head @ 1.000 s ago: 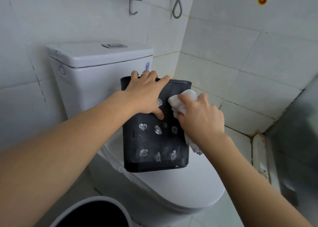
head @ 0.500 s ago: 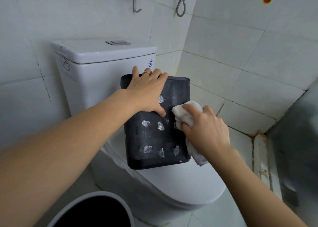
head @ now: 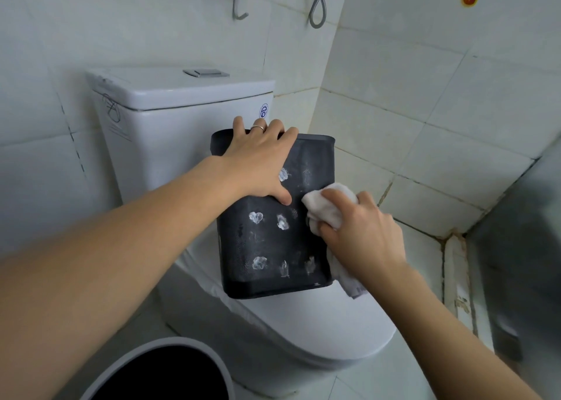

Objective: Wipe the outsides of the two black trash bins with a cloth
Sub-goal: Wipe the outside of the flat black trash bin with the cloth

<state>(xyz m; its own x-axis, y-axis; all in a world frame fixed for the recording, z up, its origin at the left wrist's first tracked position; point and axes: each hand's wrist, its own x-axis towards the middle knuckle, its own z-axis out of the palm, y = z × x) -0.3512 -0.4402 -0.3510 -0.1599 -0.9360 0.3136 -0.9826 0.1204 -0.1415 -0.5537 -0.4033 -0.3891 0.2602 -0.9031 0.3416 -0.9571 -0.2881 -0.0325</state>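
Note:
A black rectangular trash bin (head: 267, 248) stands on the closed toilet lid (head: 318, 327). Its front face carries several white smudges. My left hand (head: 258, 163) holds the bin at its top, fingers hooked over the rim and thumb on the front. My right hand (head: 364, 235) grips a bunched white cloth (head: 328, 205) and presses it against the right part of the bin's front, about halfway up. A tail of the cloth hangs down below my wrist. A second bin (head: 170, 342), round with a grey rim and black inside, is on the floor at the bottom left.
The white toilet tank (head: 182, 132) rises right behind the bin. Tiled walls meet in a corner to the right. A metal hook (head: 239, 2) and a shower hose (head: 317, 8) hang on the wall above. A grey panel (head: 522, 248) stands at the far right.
My right hand has slid the cloth down the bin's front from near the top to mid-height, covering one smudge. My left hand has kept its hold on the rim.

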